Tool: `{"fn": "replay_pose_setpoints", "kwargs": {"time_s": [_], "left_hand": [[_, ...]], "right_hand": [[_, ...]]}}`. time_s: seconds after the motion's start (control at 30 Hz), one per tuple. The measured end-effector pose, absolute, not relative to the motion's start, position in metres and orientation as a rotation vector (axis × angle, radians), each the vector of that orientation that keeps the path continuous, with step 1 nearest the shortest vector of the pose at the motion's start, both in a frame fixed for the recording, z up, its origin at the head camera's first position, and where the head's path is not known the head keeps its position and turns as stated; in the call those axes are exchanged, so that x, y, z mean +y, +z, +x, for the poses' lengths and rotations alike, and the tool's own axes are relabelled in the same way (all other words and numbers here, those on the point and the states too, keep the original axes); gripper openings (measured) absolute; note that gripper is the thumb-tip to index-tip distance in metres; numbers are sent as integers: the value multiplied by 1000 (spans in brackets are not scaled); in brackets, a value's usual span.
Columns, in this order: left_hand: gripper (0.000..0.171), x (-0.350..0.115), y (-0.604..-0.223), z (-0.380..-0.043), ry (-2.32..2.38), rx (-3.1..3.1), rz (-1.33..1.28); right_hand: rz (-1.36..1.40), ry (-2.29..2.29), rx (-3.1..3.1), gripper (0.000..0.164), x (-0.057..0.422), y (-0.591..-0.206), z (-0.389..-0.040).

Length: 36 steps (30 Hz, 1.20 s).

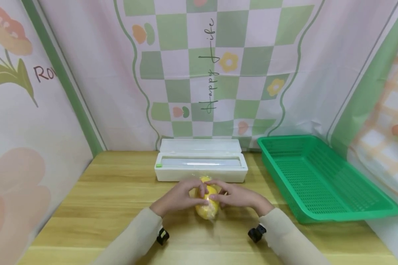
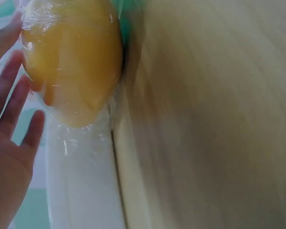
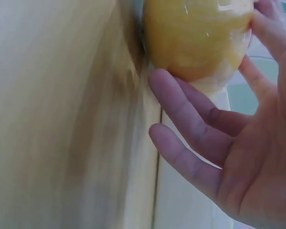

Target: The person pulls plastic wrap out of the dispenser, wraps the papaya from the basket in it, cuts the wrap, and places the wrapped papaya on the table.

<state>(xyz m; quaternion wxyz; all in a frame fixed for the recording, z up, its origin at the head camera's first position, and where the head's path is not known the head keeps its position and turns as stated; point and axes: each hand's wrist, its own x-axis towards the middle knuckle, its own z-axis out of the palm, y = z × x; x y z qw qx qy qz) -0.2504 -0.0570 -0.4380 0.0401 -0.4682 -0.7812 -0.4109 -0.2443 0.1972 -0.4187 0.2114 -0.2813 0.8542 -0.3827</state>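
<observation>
A yellow, oval fruit (image 1: 206, 212) is wrapped in shiny clear cling film; its exact kind is hard to tell. It is between both hands, close in front of the white dispenser. The left hand (image 1: 185, 195) holds it from the left, thumb and fingertips on the film. From the right, the right hand (image 1: 237, 195) grips it with thumb and forefinger. In the right wrist view, the lower fingers (image 3: 181, 112) are bent beneath the fruit (image 3: 195, 40). Film wrinkles and a loose end show on the fruit (image 2: 74, 62) in the left wrist view.
Behind the hands stands a white cling film dispenser (image 1: 202, 175), its clear lid (image 1: 200, 146) raised and a roll inside. A green perforated basket (image 1: 282, 176) sits on the right of the wooden table (image 1: 96, 206). Patterned curtains (image 1: 119, 92) enclose the back and sides.
</observation>
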Motion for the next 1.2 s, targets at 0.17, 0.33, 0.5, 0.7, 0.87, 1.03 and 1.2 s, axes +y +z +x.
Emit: {"fn": "replay_pose_setpoints", "kwargs": {"time_s": [0.17, 0.33, 0.5, 0.7, 0.87, 1.03, 1.2], "left_hand": [[24, -58, -439, -254, -1323, -2455, -1436], [19, -57, -437, -254, -1329, -2507, -1402], [15, -56, -436, -254, -1357, -2536, -1366], [13, -57, -433, -253, -1378, -2566, -1325], [12, -59, -430, -253, -1373, -2603, -1306], [10, -58, -428, -254, -1385, -2605, -1319], [10, -58, -427, -254, -1386, -2599, -1322]], "right_hand": [[-771, -1091, 2431, 58, 199, -422, -237], [-734, -1048, 2664, 58, 202, -420, -214], [-932, -864, 2815, 45, 205, -419, -184], [-1392, -711, 2928, 13, 203, -422, -169], [-1567, -788, 3014, 11, 196, -425, -173], [-1404, -793, 3106, 8, 190, -430, -178], [-1194, -900, 3097, 3, 182, -437, -185]]}}
